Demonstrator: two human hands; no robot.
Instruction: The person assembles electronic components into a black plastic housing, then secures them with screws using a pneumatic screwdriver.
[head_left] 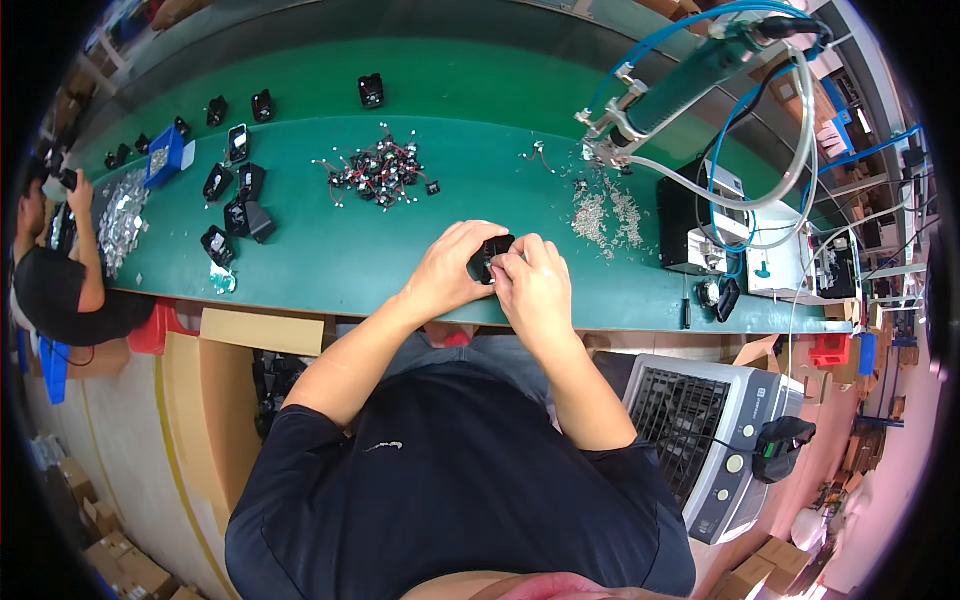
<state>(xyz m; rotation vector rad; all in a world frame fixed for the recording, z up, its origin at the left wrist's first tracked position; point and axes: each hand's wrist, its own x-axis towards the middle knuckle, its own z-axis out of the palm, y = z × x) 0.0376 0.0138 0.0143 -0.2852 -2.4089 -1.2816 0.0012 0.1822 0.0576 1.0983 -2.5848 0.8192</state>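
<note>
Close to the table's front edge, a small black plastic housing (487, 255) sits in my left hand (447, 268), fingers wrapped round its side. My right hand (533, 290) is closed, its thumb and fingertips pinched together at the housing's open face. Whatever those fingertips hold is too small and covered to make out. Beyond my hands lies a pile of small parts with red and black wires (380, 172). To the right of it, loose pale small pieces (605, 215) are spread on the green table (480, 150).
More black housings (245, 205) stand at the left, near a blue bin (168, 155). A cylinder machine with hoses (680, 85) overhangs the right side, beside a black control box (690, 225). An air cooler (700, 430) and an open carton (215, 400) flank me. Another person (70, 270) works far left.
</note>
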